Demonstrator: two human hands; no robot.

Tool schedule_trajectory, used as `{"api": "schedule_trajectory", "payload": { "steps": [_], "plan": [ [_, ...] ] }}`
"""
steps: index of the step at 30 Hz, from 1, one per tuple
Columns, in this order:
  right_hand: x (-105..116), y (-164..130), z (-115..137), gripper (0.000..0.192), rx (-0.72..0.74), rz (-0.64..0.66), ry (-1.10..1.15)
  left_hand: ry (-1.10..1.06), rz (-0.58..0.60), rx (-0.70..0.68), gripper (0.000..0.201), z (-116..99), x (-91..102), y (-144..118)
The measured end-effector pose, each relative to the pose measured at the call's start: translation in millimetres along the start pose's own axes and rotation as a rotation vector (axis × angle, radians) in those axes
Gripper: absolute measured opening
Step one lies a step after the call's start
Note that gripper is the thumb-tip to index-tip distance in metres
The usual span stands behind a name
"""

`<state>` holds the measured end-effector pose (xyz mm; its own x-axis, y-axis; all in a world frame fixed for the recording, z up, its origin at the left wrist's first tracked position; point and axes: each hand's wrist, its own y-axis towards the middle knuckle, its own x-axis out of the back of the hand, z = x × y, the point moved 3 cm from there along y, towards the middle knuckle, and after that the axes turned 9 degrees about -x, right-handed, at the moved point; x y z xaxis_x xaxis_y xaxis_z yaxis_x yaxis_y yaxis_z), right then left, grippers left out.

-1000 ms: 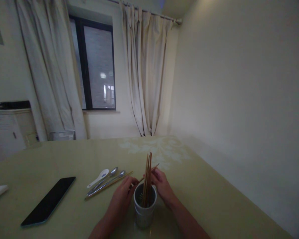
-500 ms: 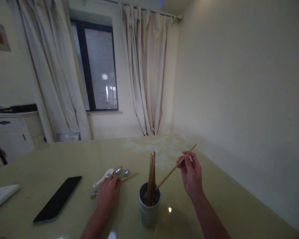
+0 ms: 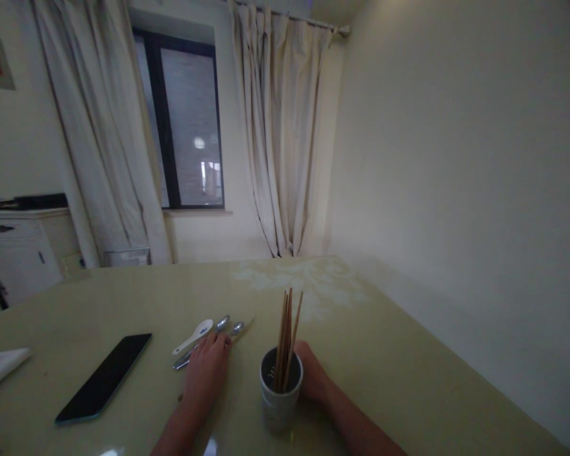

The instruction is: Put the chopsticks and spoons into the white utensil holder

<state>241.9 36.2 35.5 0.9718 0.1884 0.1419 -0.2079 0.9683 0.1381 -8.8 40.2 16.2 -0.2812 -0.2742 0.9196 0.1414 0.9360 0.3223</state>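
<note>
The left hand (image 3: 205, 369) lay flat on loose chopsticks (image 3: 241, 331) pointing away to the right, while the right hand (image 3: 312, 378) cupped the chopstick holder (image 3: 279, 398) on the tabletop (image 3: 408, 380).

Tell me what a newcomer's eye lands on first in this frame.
A bundle of brown wooden chopsticks standing in a pale perforated cylindrical holder at the near middle of the yellow-green table, with the right hand against the holder. Left of it, the left hand rests on metal spoons, beside a black flat phone.
</note>
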Motion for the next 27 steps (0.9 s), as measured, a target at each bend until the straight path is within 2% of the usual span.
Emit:
{"api": "schedule_trajectory", "payload": {
  "steps": [2,5,8,11,17,21,22,24,25,27],
  "plan": [
    [-10.9,-0.4,-7.8,0.040,0.012,0.062,-0.072,-0.075,-0.002,-0.038,0.032,-9.0,-3.4,0.6],
    [-11.0,4.1,-12.7,0.036,-0.049,0.017,-0.065,-0.310,0.007,-0.096,0.030,-32.0,-6.3,0.1],
    [-6.6,12.5,-15.5,0.042,-0.105,0.016,0.008,-0.555,0.007,-0.120,0.029,-54.7,-4.7,-0.9],
    [-4.4,18.3,-16.0,0.050,-0.087,0.009,0.071,-0.715,-0.051,-0.172,0.026,-67.5,1.2,-2.0],
    [-5.3,19.3,-14.3,0.059,-0.122,0.015,0.188,-0.840,-0.125,-0.192,0.028,-73.0,7.3,-2.0],
    [1.6,20.9,-19.8,0.063,-0.180,-0.061,0.348,-0.849,-0.193,-0.135,0.044,-61.4,27.9,-0.9],
    [4.5,21.7,-22.2,0.063,-0.189,-0.098,0.389,-0.874,-0.172,-0.082,0.051,-54.6,36.5,-2.5],
    [11.4,23.8,-26.6,0.062,-0.190,-0.183,0.449,-1.024,0.054,-0.061,0.061,-44.6,52.9,-8.7],
    [15.5,24.9,-28.0,0.061,-0.183,-0.231,0.472,-1.094,0.178,-0.114,0.067,-42.5,61.7,-13.4],
    [25.7,26.8,-28.2,0.059,-0.166,-0.335,0.518,-1.179,0.444,-0.315,0.087,-47.0,75.4,-24.8]
  ]
}}
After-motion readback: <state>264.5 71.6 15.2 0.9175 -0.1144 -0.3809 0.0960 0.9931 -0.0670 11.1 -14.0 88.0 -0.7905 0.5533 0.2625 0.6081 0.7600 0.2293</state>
